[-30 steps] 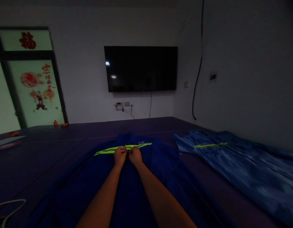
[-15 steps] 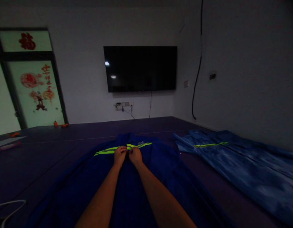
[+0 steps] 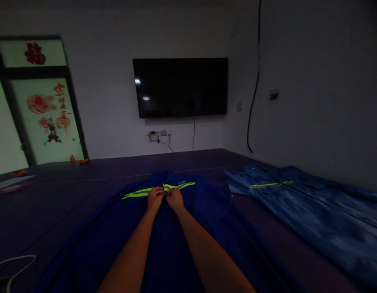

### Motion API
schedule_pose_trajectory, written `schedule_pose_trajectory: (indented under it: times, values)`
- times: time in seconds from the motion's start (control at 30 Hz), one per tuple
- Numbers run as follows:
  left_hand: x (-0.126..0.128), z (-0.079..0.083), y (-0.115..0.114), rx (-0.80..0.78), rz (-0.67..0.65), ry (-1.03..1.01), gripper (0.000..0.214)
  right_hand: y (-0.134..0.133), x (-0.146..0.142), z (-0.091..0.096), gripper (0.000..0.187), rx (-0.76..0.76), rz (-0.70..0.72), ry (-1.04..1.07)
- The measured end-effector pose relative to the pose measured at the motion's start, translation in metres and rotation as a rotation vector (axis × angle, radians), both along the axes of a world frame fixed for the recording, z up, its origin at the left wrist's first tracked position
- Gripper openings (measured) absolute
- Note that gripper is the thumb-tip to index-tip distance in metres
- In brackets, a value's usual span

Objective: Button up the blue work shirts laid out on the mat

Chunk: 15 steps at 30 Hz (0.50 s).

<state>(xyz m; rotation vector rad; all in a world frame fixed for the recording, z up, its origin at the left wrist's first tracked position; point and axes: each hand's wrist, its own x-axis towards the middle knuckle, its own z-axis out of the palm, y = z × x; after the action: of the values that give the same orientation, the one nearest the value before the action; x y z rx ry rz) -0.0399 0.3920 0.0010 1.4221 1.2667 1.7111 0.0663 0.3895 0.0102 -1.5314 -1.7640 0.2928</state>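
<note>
A dark blue work jacket (image 3: pixel 207 211) with a yellow-green reflective stripe (image 3: pixel 136 193) lies flat in front of me on a dark purple surface (image 3: pixel 54 199). Both my arms reach out over it. My left hand (image 3: pixel 154 198) and my right hand (image 3: pixel 175 198) sit side by side at the jacket's front opening, just below the stripe. The fingers of both are closed and pinch the fabric at the centre. What exactly is between the fingertips is too dark and small to make out.
A second, lighter blue jacket (image 3: pixel 313 215) with the same stripe lies to the right. A black television (image 3: pixel 180 87) hangs on the far wall above a socket with cables. A white cable (image 3: pixel 14 266) lies at the lower left. A glass door with red decorations (image 3: pixel 48 108) stands at the left.
Hardly anything: both hands stay pinched together at the jacket's centre; the view has shifted very slightly.
</note>
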Motion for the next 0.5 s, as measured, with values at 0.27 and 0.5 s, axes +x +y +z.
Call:
schedule_pose_trajectory:
  times: [0.27, 0.5]
  values:
    - [0.0014, 0.0009, -0.0004, 0.063, 0.050, 0.147, 0.031, 0.0026, 0.0019, 0.0004, 0.016, -0.014, 0.018, 0.034]
    - [0.0084, 0.0028, -0.0059, 0.129, 0.103, 0.407, 0.036, 0.0032, 0.0025, 0.0016, 0.019, -0.022, 0.006, -0.005]
